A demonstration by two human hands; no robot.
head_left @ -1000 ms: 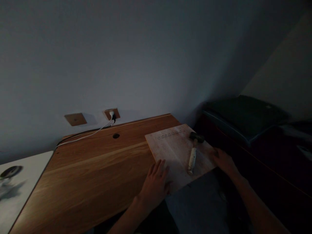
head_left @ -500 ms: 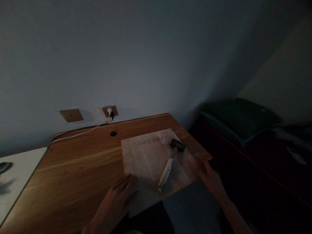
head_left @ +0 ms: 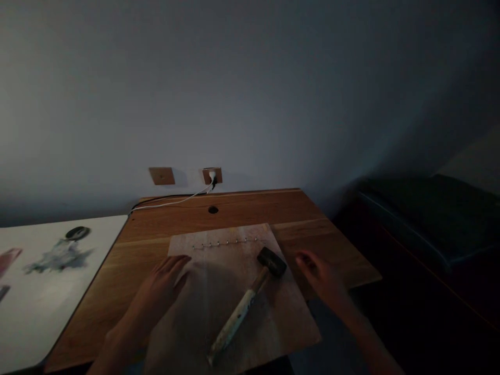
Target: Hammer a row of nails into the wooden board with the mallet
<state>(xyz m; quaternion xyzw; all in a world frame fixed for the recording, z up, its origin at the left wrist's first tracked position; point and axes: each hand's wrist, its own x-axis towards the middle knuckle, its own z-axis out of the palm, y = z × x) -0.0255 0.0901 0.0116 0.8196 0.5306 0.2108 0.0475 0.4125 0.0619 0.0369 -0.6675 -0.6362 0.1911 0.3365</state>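
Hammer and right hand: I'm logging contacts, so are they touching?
Apart. The head view shows a strip of wooden table between the hammer and the right hand.

Across the middle of the frame, the desk (head_left: 128, 276) looks of wood, smooth, with clear grain and a weak sheen. At the lower centre, the board (head_left: 216, 291) is pale, matt and stained, seemingly also wood. The nails (head_left: 227, 242) on it shine like metal. The hammer head (head_left: 271, 262) is dark and matt; its material I cannot tell. Its handle (head_left: 234, 323) shows worn white coating. At left, the white tabletop (head_left: 74, 302) is smooth, slightly glossy.
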